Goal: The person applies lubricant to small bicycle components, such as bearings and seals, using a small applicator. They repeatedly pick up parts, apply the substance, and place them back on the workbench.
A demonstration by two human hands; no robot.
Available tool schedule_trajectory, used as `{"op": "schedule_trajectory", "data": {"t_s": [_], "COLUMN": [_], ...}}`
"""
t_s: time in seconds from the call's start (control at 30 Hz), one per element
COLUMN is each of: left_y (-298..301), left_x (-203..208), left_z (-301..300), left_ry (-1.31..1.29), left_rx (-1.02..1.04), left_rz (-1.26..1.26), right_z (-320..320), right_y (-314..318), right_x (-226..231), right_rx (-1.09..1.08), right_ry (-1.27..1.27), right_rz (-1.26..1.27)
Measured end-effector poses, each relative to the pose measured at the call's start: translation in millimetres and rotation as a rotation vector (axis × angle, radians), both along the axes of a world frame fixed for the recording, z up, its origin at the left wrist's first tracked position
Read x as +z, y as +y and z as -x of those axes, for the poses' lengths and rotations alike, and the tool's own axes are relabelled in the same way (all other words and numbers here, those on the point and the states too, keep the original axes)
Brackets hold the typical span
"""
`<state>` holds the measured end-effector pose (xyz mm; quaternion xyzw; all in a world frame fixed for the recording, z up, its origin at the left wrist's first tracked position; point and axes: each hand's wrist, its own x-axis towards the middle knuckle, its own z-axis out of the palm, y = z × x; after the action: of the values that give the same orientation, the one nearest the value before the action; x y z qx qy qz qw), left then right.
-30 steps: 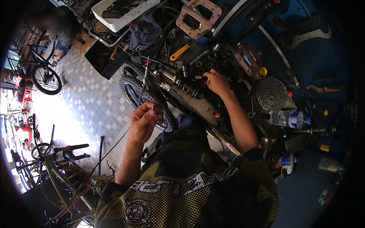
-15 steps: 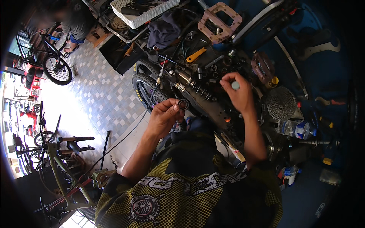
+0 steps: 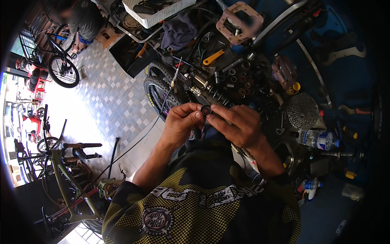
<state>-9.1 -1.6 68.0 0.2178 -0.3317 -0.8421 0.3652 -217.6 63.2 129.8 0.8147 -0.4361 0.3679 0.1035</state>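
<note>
A small dark round bearing (image 3: 206,110) with a ring-shaped rim is held up in front of my chest. My left hand (image 3: 181,122) pinches its left side between thumb and fingers. From the other side, my right hand (image 3: 239,124) has its fingertips on the bearing's right edge, the other fingers curled. Just beyond the hands lies a rear shock (image 3: 211,91) with a black coil spring. Several small rings (image 3: 244,83) and metal sleeves are scattered on the dark bench to its right.
A yellow-orange tool (image 3: 214,57), a pinkish flat pedal (image 3: 239,23) and a white basket (image 3: 158,14) lie farther back. On the right are a cassette (image 3: 303,112) and a plastic bottle (image 3: 319,139). Bike wheels (image 3: 156,91) and a frame (image 3: 65,179) stand left; a person (image 3: 85,22) crouches beyond.
My right hand has come down and left from over the small parts to the bearing. My left hand has shifted slightly right with it. The pale round thing at my right hand no longer shows.
</note>
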Motion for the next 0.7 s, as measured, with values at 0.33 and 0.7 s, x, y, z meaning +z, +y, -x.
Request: {"op": "schedule_trajectory", "data": {"t_s": [0.33, 0.7], "left_y": [1, 5], "left_x": [8, 24], "left_z": [-2, 0], "left_ry": [-0.141, -0.348], "left_rx": [0.013, 0.055], "left_rz": [0.117, 0.253], "right_z": [-6, -3], "right_y": [-1, -3], "right_x": [0, 0], "right_rx": [-0.013, -0.012], "right_ry": [-0.916, -0.905], "right_rz": [-0.747, -0.847]}}
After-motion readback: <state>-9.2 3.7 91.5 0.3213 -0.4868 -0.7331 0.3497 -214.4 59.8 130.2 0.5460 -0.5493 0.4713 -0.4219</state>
